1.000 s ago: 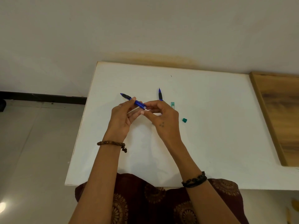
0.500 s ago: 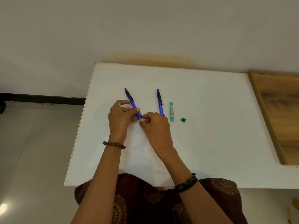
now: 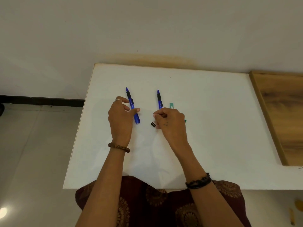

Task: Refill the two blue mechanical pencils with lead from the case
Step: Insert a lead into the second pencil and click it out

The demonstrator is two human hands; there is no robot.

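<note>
Two blue mechanical pencils lie on the white table (image 3: pixel 213 128), tips pointing away from me. My left hand (image 3: pixel 119 119) hovers at the left pencil (image 3: pixel 133 107) with fingers spread, the thumb tip touching its barrel. My right hand (image 3: pixel 171 122) has its fingers curled over the rear end of the right pencil (image 3: pixel 159 99), which hides that end. A small black cap (image 3: pixel 153 124) lies on the table at its fingertips. The teal lead case (image 3: pixel 171 105) lies just right of that pencil, and its teal lid (image 3: pixel 185 121) peeks out behind my right hand.
A wooden board (image 3: pixel 282 115) lies along the table's right side. The wall stands directly behind the table's far edge. The floor drops away at the left edge (image 3: pixel 78 128). My lap, in dark patterned cloth, is at the near edge.
The left pencil went from held between both hands to lying on the table. My hands have parted. The black cap now lies on the table by my right fingers.
</note>
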